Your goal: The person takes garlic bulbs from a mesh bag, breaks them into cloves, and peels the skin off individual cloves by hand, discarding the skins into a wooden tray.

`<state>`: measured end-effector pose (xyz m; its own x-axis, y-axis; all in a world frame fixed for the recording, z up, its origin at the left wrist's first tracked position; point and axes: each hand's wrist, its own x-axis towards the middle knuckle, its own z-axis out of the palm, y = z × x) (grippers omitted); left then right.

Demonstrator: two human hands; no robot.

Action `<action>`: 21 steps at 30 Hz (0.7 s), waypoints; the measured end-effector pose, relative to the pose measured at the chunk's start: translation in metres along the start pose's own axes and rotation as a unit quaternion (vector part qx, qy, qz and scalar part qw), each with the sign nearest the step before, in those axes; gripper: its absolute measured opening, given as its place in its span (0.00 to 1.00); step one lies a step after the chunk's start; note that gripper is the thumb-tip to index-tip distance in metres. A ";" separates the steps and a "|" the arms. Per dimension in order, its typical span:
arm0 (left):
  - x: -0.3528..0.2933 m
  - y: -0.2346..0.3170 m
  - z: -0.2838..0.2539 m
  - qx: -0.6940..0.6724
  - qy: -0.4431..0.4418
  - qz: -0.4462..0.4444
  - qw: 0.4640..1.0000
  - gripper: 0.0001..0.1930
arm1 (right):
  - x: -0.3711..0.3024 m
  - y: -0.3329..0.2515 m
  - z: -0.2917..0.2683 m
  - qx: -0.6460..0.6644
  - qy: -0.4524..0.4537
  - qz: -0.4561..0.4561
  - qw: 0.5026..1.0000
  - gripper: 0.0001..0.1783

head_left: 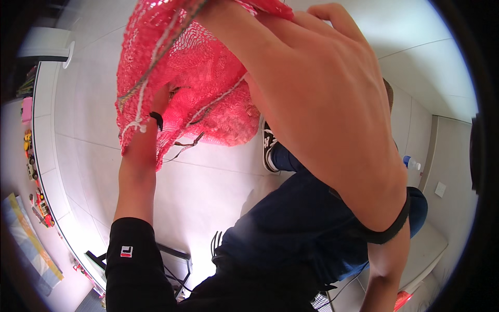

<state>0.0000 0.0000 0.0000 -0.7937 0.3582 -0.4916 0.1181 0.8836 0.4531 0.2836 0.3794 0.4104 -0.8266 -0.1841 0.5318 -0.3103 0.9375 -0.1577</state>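
A red mesh bag [218, 104] hangs above the floor at the upper middle, its mouth edged with white cord and a dark, thin drawstring. My left hand [162, 99] reaches into the bag past the wrist, with a black band around that wrist. Red netting covers its fingers, so their hold is hidden. Large in front, my right hand [322, 93] is up at the bag's rim, with its thumb side against the netting and red mesh gathered at its fingers. Its fingertips are partly cut off by the upper edge.
Below the hands are my legs in dark jeans [291, 213] and a black-and-white shoe [268, 150] on pale floor tiles [88, 140]. Toy vehicles [41, 208] line a ledge at the left. A plastic bottle [411, 163] lies at the right. A black metal frame [174, 252] stands near my left sleeve.
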 end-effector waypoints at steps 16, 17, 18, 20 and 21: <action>-0.119 0.005 -0.042 0.215 0.026 0.004 0.976 0.25 | -0.016 0.001 0.018 -0.003 -0.004 0.001 1.000 0.18; -0.125 0.004 -0.045 0.209 0.029 0.003 0.977 0.25 | -0.014 -0.004 0.018 -0.002 0.002 -0.008 1.000 0.17; -0.134 0.001 -0.048 0.199 0.035 -0.002 0.979 0.25 | -0.013 -0.007 0.020 0.001 0.011 -0.017 1.000 0.16; -0.153 -0.006 -0.056 0.188 0.041 -0.011 0.981 0.25 | -0.010 -0.015 0.020 0.008 0.013 -0.028 0.999 0.15; -0.157 -0.006 -0.056 0.183 0.042 -0.011 0.982 0.25 | -0.010 -0.016 0.020 0.005 0.012 -0.032 0.999 0.15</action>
<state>0.0904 -0.0779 0.1160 -0.8430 0.3260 -0.4279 0.2950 0.9453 0.1390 0.2880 0.3602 0.3911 -0.7931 -0.2359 0.5615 -0.3668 0.9210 -0.1312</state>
